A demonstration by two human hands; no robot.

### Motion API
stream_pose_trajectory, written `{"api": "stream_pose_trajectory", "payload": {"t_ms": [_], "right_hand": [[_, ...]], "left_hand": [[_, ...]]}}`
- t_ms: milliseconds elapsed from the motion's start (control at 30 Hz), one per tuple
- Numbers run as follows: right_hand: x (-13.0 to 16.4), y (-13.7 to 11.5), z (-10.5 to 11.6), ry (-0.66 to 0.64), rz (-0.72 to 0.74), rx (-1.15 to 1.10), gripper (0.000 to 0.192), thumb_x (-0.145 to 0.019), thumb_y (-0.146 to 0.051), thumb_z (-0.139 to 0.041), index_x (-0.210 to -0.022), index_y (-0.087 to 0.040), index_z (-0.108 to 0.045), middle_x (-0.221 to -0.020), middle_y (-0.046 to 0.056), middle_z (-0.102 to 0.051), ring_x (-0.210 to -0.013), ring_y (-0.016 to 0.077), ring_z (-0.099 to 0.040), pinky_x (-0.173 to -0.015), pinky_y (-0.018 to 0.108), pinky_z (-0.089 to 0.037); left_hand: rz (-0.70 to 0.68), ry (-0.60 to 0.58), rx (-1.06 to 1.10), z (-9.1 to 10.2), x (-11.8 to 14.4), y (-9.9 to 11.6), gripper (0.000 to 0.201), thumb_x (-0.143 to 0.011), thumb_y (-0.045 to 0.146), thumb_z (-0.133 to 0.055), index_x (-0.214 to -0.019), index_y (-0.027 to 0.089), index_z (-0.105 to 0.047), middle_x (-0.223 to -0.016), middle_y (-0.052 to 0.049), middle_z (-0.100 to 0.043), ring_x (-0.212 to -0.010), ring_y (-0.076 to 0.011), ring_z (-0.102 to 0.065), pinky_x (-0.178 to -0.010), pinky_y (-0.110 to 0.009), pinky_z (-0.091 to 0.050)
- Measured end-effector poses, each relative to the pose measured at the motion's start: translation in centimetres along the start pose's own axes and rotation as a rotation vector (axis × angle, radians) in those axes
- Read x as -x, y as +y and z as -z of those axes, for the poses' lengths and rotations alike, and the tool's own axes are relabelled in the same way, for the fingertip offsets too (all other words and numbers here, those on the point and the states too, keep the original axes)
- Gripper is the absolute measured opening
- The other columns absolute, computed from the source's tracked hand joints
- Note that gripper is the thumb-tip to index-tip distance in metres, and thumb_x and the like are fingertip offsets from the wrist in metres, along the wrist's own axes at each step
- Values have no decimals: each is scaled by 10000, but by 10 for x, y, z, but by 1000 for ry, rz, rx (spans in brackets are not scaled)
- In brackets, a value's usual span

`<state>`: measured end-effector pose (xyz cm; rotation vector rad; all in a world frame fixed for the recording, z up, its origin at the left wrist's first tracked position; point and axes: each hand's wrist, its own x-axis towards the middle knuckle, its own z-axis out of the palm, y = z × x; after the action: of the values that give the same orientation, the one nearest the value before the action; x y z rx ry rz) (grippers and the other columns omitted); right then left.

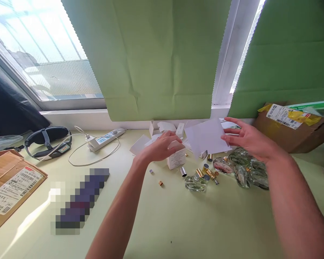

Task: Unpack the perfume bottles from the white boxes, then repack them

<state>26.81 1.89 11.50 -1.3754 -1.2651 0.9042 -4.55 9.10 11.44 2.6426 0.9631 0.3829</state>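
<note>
My left hand is over a small white box with printing on its side. Its fingers are loosely curved, with a gap between thumb and forefinger; whether the thumb touches the box top I cannot tell. A white sheet of paper is tilted up off the table. My right hand has its thumb and a finger at the sheet's right edge, the other fingers spread. Below the sheet lie gold caps, a silver cap and a clear glass bottle. Several more glass bottles lie under my right wrist.
White opened boxes are along the sill. A power strip with a cable and a black headband device stand left. Cardboard boxes are at the left edge and back right. A blurred dark object is front left.
</note>
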Motion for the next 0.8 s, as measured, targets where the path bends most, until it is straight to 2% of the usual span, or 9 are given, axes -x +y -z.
{"api": "stream_pose_trajectory", "payload": {"t_ms": [167,333,433,533,633,733,800], "right_hand": [[-4,0,-7,-59,-18,-48,732,-727,-294,-801,-1380,-386,-484,-1146,62,-672,-885,175,-684,-713,252,-601],[-2,-9,-6,-118,-47,45,757,-720,-389,-810,-1385,-438,-450,-1190,39,-651,-926,180,-668,-700,247,-597],[-3,-8,-1,-133,-39,123,760,-736,-416,-794,-1398,-453,-424,-1230,45,-636,-1001,209,-658,-738,285,-596],[-5,-7,3,-101,-17,161,778,-726,-440,-799,-1403,-464,-416,-1273,55,-611,-1055,234,-645,-780,332,-591],[-2,-12,1,-118,-2,122,766,-723,-429,-804,-1397,-437,-439,-1303,64,-601,-1086,253,-635,-787,362,-592],[4,-22,-11,-255,42,53,626,-777,-368,-766,-1352,-382,-518,-1290,58,-630,-1081,249,-639,-816,381,-584],[8,-28,-22,-334,97,41,520,-806,-320,-735,-1301,-356,-580,-1299,47,-633,-1079,247,-635,-835,393,-573]], "left_hand": [[13,11,15,4,3,2,294,-954,357,-448,-1231,321,-539,-1301,-39,-482,-1138,-190,-502,-951,-357,-442],[17,5,11,6,2,5,289,-956,352,-438,-1223,320,-544,-1266,-36,-499,-1094,-187,-523,-914,-343,-445],[9,-7,20,7,2,10,356,-965,436,-413,-1270,300,-534,-1240,-61,-521,-1127,-213,-513,-907,-346,-450],[42,-2,60,9,1,17,517,-901,589,-482,-1331,303,-499,-1336,-72,-491,-1229,-264,-465,-972,-385,-431],[47,59,155,10,0,27,603,-867,645,-503,-1374,322,-457,-1404,-71,-461,-1271,-290,-440,-998,-409,-425],[35,161,265,7,-2,40,614,-885,624,-497,-1415,329,-402,-1402,-81,-472,-1264,-291,-450,-973,-409,-448],[54,242,342,4,-4,47,698,-864,613,-548,-1462,337,-318,-1431,-90,-442,-1230,-284,-481,-956,-411,-464]]}}
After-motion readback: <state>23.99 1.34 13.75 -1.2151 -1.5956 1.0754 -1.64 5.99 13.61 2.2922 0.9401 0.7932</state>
